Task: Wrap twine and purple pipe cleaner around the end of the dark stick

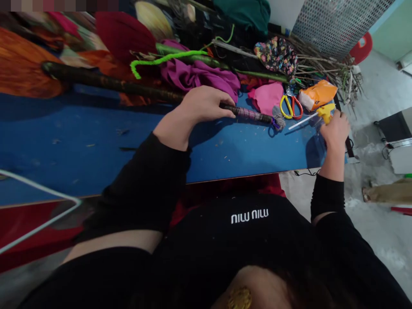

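Observation:
My left hand (206, 103) is wrapped round a dark stick (116, 83) that lies across the table. Beyond my fingers the stick has a purple thread wrapping (249, 113). A grey tuft with purple loops (278, 122) sits at its right end, and orange cloth (25, 64) is gathered at the left end. Near the table's right end, my right hand (336, 128) is closed round a yellow glue gun (326, 112), with a white glue stick (302, 121) pointing left from it. Scissors (291, 105) with yellow and red handles lie between the hands, touching neither.
Purple cloth (201, 77), a bright green fuzzy stem (167, 58), a pink cloth (267, 96), an orange packet (318, 94) and a floral bundle (277, 56) crowd the back of the blue table (225, 161). Thin twigs (322, 64) project past its right edge. A white bar (41, 186) crosses the lower left.

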Action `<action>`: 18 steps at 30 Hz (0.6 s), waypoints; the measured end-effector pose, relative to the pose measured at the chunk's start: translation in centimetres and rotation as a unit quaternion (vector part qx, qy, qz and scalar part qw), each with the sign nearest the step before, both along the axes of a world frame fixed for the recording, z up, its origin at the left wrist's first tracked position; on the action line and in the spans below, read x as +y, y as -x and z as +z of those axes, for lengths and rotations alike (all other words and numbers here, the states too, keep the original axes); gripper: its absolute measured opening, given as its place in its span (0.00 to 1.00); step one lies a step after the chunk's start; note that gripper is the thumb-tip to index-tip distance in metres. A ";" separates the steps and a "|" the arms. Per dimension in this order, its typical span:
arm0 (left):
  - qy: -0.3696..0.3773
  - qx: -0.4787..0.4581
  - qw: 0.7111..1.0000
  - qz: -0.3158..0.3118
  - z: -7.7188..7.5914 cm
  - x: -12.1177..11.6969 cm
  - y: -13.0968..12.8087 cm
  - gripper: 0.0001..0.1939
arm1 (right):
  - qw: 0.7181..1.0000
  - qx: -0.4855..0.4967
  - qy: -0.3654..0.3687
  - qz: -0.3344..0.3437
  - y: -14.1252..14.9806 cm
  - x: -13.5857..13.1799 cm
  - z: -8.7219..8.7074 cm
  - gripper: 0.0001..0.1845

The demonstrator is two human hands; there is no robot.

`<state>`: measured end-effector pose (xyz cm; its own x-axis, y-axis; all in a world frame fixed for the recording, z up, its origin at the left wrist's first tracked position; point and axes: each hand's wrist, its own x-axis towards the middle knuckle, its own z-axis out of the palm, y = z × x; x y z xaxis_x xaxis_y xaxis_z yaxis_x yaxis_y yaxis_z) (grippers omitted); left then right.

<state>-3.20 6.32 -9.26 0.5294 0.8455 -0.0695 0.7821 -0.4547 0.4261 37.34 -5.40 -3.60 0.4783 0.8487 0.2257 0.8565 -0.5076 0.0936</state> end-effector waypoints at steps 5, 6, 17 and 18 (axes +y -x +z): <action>-0.011 0.042 0.999 -0.011 0.6 -0.3 -0.4 0.30 | 0.996 -0.028 0.087 0.009 -0.7 1.4 0.0 0.29; -0.011 0.049 0.999 -0.013 0.8 -0.4 -0.5 0.30 | 0.996 -0.031 0.081 0.005 -0.6 1.5 -0.3 0.29; -0.016 0.039 0.999 -0.005 -0.1 0.2 -0.7 0.27 | 0.999 -0.006 -0.041 0.002 -2.5 1.3 -1.5 0.35; -0.015 0.034 0.999 -0.002 -0.3 0.3 -0.7 0.27 | 0.998 0.000 -0.063 0.007 -2.4 1.0 -1.2 0.35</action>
